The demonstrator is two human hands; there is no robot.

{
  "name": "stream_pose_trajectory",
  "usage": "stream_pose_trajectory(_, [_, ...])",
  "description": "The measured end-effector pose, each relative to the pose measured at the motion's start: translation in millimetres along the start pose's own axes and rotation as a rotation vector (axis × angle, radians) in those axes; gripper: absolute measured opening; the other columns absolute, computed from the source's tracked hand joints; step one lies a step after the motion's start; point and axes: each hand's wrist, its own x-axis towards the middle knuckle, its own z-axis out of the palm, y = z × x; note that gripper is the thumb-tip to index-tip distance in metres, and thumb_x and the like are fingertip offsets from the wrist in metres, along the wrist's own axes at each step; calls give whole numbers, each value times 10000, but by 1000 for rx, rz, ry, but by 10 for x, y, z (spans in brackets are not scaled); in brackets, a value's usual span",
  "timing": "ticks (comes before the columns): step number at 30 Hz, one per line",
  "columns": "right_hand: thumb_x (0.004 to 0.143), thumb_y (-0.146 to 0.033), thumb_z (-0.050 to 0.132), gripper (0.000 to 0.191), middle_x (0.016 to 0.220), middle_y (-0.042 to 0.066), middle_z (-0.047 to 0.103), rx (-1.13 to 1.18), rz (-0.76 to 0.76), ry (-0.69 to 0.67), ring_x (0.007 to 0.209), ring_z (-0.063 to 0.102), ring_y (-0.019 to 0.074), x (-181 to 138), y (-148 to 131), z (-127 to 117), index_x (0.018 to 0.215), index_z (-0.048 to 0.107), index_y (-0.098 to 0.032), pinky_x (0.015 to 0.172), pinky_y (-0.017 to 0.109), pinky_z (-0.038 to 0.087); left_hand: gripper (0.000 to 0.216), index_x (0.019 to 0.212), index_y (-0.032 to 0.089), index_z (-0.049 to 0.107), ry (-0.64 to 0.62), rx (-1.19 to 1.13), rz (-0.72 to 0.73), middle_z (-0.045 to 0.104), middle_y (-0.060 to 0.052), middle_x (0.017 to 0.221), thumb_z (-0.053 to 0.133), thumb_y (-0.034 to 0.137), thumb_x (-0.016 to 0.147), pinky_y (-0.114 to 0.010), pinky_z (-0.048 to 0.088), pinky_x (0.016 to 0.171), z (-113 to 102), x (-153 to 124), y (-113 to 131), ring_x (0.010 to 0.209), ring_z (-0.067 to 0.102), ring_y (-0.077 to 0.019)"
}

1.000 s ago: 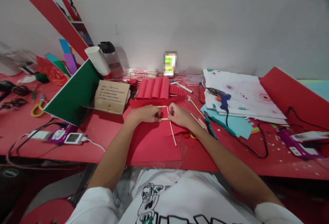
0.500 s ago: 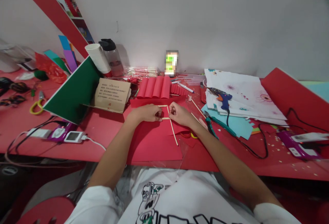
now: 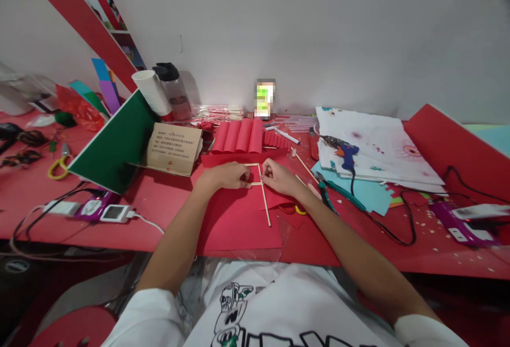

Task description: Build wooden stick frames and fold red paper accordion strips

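Note:
Thin pale wooden sticks form a small frame over a red paper sheet in front of me. My left hand has its fingers curled in around the left ends of the two crosswise sticks. On the right, my right hand pinches the long wooden stick near its upper part. That stick crosses the ends of the crosswise sticks, and its lower end juts toward me. My fingers hide parts of the frame.
Rolled red paper tubes lie behind my hands. To the right are teal-handled pliers and a blue glue gun on white printed sheets. A cardboard box, a green board and a bottle stand left.
The long stick's lower end has swung slightly to the left, bringing it closer to square with the crosswise sticks. Both hands stay in nearly the same place.

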Motion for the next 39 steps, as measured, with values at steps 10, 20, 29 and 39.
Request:
stream_pose_trajectory(10, [758, -268, 608, 209, 738, -42, 551, -43, 47, 2, 651, 494, 141, 0, -45, 10, 827, 413, -236, 608, 254, 321, 180, 866, 195, 700, 1, 18, -19, 733, -29, 861, 647, 367, 880, -243, 371, 604, -22, -13, 34, 696, 616, -151])
stream_pose_trajectory(20, [740, -201, 563, 189, 743, -44, 573, 3, 44, -31, 650, 518, 141, -12, -100, -29, 834, 403, -237, 614, 255, 331, 182, 891, 202, 715, -16, 6, -22, 742, -34, 885, 644, 369, 876, -242, 382, 602, -38, -21, 27, 699, 623, -154])
stream_pose_trajectory(29, [749, -198, 556, 188, 737, -43, 567, -25, 55, -27, 650, 515, 144, -4, -120, -24, 834, 393, -238, 617, 257, 318, 133, 885, 197, 707, -20, 32, -29, 734, -37, 867, 641, 312, 873, -255, 381, 610, -75, -50, 87, 718, 625, -167])
stream_pose_trajectory(39, [752, -216, 552, 180, 733, -44, 551, 0, 43, -23, 649, 507, 144, -4, -96, -27, 825, 390, -239, 614, 255, 321, 163, 869, 195, 703, -17, 30, -25, 726, -37, 851, 648, 347, 874, -253, 375, 604, -55, -38, 47, 697, 616, -159])
